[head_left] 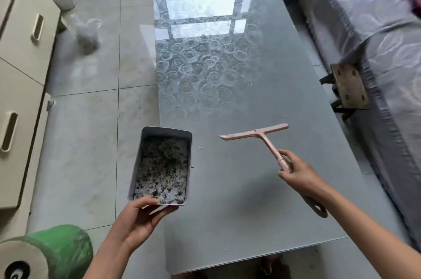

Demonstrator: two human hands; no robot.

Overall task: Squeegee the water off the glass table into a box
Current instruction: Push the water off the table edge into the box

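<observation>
Now right fingers (287, 157) clamp squeegee (257, 133) handle; left fingers (149, 201) grip box (159, 128) edge.

squeegee (257, 135): pink, T-shaped, centre-right, handle slanting lower-right | box (166, 132): grey, open, dark-speckled wet debris inside, lower centre-left, at left edge of surface (250, 210) | surface: rose-patterned glass, scattered droplets

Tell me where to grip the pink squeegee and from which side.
Grip the squeegee by its long handle, near the lower end, coming from the near right side. It is T-shaped: the blade runs crosswise at the far end, and the handle slants back toward the right hand, which wraps it there, leaving the blade free over the glass table.
</observation>
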